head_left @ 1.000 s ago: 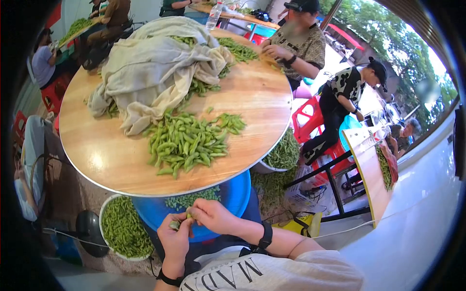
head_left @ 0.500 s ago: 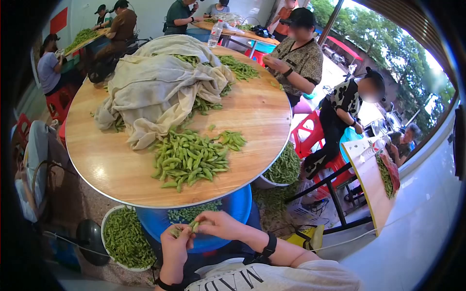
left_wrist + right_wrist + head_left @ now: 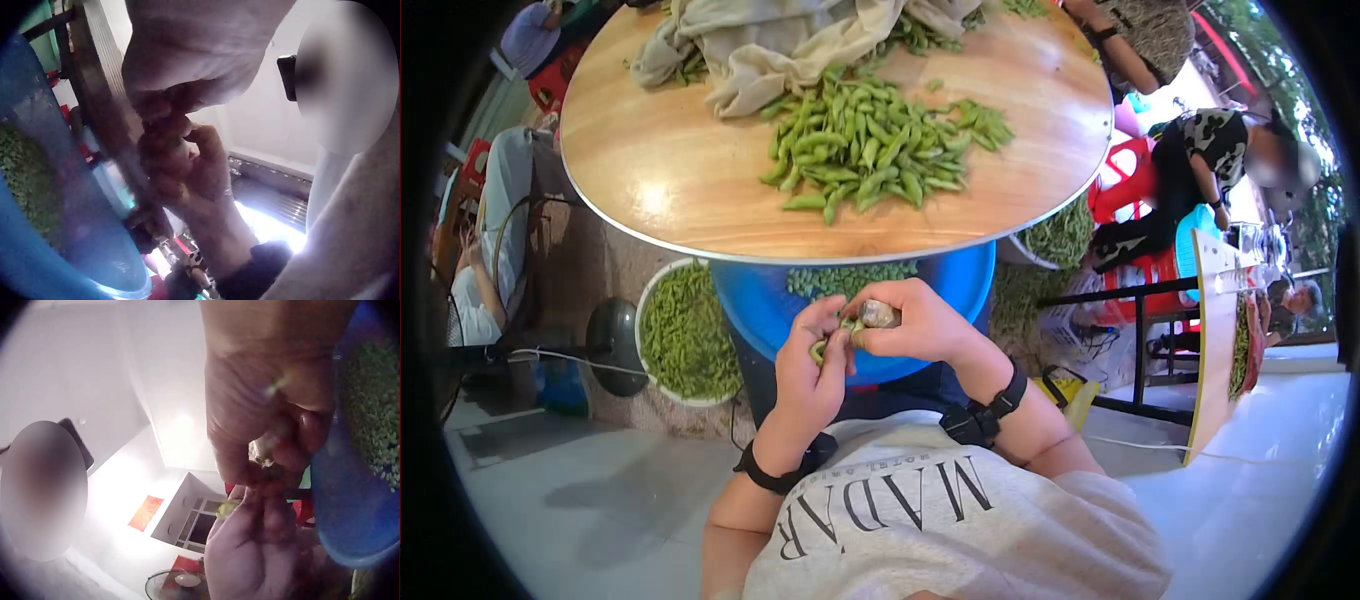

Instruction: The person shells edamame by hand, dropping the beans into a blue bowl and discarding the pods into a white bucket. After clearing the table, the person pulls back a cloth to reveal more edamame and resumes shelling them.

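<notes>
Edamame pod: one, pinched by both hands' fingers.

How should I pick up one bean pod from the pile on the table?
Take the loose pod at the near edge of the pile. It lies flat on the table, long and thin, so probably come from above and grip across its narrow middle.

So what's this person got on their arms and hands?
No gloves: the left hand and right hand are bare. Each wrist carries a black strap with a small black device. The pale grey short-sleeved T-shirt has dark lettering.
</notes>
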The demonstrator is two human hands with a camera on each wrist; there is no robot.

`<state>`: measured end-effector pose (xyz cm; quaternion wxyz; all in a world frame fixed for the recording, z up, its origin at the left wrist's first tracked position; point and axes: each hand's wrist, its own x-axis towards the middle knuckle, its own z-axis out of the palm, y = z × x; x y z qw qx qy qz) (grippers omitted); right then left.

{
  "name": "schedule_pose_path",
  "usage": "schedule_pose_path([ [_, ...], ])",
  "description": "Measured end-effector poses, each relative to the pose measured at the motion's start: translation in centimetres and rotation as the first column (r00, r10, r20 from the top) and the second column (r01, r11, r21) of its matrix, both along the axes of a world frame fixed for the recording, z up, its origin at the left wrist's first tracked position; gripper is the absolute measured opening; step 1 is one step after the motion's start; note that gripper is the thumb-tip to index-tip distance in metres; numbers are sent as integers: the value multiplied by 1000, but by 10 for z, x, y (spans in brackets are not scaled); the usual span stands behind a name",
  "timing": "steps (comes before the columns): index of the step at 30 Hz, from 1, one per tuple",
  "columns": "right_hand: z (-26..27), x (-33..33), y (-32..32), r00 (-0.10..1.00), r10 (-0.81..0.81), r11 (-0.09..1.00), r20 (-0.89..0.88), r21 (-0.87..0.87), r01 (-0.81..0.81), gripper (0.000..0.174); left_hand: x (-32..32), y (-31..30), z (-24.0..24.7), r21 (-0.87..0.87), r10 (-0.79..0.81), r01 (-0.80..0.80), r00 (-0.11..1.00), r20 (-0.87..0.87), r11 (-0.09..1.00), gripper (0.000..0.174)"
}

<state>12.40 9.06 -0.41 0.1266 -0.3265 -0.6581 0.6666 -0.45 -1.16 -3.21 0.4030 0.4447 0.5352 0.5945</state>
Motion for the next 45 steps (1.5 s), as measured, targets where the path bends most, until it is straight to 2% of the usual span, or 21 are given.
schedule_pose_path([
  [3, -10, 1, -1, 999, -2, 985, 41, 171, -6, 18, 2, 0, 2, -34, 3, -10, 981, -195, 999, 30],
  [6, -19, 5, 6, 999, -53, 996, 12, -65, 53, 17, 3, 2, 1, -79, 4, -15, 990, -141, 997, 31],
  [7, -23, 7, 8, 993, -109, 963, -41, -254, 95, 15, 3, 2, -2, -91, -4, -6, 994, -110, 996, 30],
  [12, -44, 12, 8, 985, -131, 924, -110, -374, 82, 13, 1, 5, -13, -159, -72, 55, 992, -100, 986, 30],
  [13, -44, 15, 11, 986, -132, 903, -106, -424, 76, 14, 2, 6, -5, -225, -70, 61, 997, -34, 973, 26],
  [14, -45, 16, 14, 986, -132, 878, -103, -474, 68, 14, -1, 7, -5, -219, -85, 59, 990, -113, 974, 23],
  [17, -62, 17, 15, 994, -97, 968, 42, -228, 104, 21, -19, 1, -7, -228, -63, -8, 951, -303, 974, 16],
  [18, -68, 19, 16, 991, -83, 997, 108, 10, 82, 24, -29, -3, -9, -247, -20, -68, 941, -339, 967, 15],
  [20, -78, 23, 16, 968, -101, 887, 228, 461, -16, 30, -60, -14, 2, -353, -86, -138, 830, -552, 925, 24],
  [22, -83, 27, 17, 966, -119, 876, 230, 483, -7, 35, -82, -20, 30, -594, -288, -314, 649, -704, 741, 32],
  [24, -81, 29, 18, 959, -142, 876, 246, 483, 6, 36, -98, -27, 36, -510, -344, -468, 397, -851, 722, 35],
  [26, -81, 30, 21, 941, -161, 858, 296, 513, -14, 36, -102, -21, 45, -408, -276, -474, 324, -905, 780, 35],
  [27, -80, 31, 22, 930, -173, 850, 324, 526, -25, 36, -101, -7, 55, -353, -180, -421, 397, -900, 835, 34],
  [30, -62, 29, 28, 920, -74, 905, 384, 414, -100, 34, -75, 44, 66, -25, 131, -251, 585, -801, 968, 24],
  [33, -59, 37, 25, 961, 32, 862, 273, 480, -165, 30, -61, 86, 52, 101, 170, -154, 554, -815, 983, 20],
  [35, -47, 43, 23, 982, 51, 907, 184, 402, -122, 27, -61, 98, 36, 83, 139, -128, 537, -832, 988, 22],
  [38, -19, 49, 19, 998, 55, 969, 11, 241, -56, 27, -65, 94, 34, 206, 258, -154, 581, -772, 966, 16],
  [40, -3, 48, 18, 997, 50, 998, -67, 28, -48, 28, -54, 74, 52, -119, 121, -177, 921, -370, 977, 14],
  [41, 4, 46, 21, 996, 49, 990, -80, -127, -59, 29, -47, 61, 58, -281, 93, -119, 990, -104, 952, 14],
  [42, 9, 45, 23, 995, 45, 958, -94, -277, -69, 30, -40, 52, 55, -302, 83, -77, 997, 6, 950, 14],
  [45, 7, 17, 17, 990, -38, 968, -134, -250, 3, 31, -25, 33, 46, -352, 46, 55, 961, 271, 934, 18],
])
